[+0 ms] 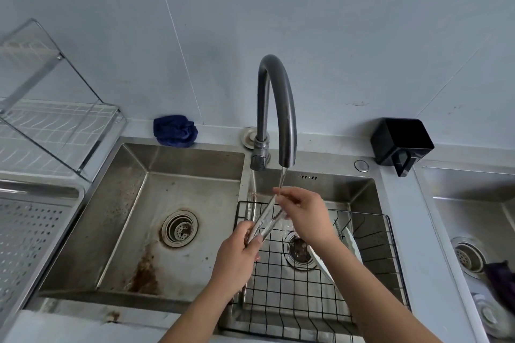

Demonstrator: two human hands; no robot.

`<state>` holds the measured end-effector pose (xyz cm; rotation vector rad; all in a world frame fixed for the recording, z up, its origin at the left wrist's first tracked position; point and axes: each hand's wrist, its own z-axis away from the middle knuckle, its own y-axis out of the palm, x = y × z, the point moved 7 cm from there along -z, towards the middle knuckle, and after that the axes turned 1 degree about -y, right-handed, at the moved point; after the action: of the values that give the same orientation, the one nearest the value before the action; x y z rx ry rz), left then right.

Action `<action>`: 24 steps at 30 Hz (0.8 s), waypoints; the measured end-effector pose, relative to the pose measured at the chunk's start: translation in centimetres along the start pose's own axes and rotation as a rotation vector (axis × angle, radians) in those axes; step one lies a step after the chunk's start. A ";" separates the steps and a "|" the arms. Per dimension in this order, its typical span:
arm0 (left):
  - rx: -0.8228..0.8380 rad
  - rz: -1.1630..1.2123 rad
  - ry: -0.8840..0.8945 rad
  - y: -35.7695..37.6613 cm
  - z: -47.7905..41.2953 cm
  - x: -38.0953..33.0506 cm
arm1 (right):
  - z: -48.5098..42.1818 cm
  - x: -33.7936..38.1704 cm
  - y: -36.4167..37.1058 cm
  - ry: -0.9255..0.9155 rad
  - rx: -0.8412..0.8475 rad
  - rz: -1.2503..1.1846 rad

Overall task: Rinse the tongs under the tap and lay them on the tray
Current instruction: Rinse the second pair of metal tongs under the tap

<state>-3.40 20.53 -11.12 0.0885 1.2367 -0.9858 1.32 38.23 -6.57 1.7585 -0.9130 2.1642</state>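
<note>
Metal tongs slant over the right sink basin, their upper end under the water that runs from the dark curved tap. My left hand grips their lower end. My right hand pinches the upper end at the stream. The perforated metal tray lies at the far left, beside the left basin.
A black wire basket with a white plate sits in the right basin. The left basin is stained with rust. A blue cloth lies behind it, a black holder at the right, a dish rack at the left.
</note>
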 end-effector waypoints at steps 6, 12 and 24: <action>0.017 0.434 -0.173 0.3 0.1 0.9 | 2.3 -1.3 -2.4 -0.027 -0.228 0.337; 0.069 0.642 -0.277 2.6 -0.2 -0.2 | 5.1 -2.5 3.1 0.236 0.197 -0.268; 0.320 0.519 -0.255 5.3 -0.6 -2.8 | 0.9 -1.7 1.4 0.256 0.015 -0.199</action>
<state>-0.26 25.63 -11.38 0.4945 0.7563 -0.7022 1.80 36.97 -8.50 1.4633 -0.6337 2.2025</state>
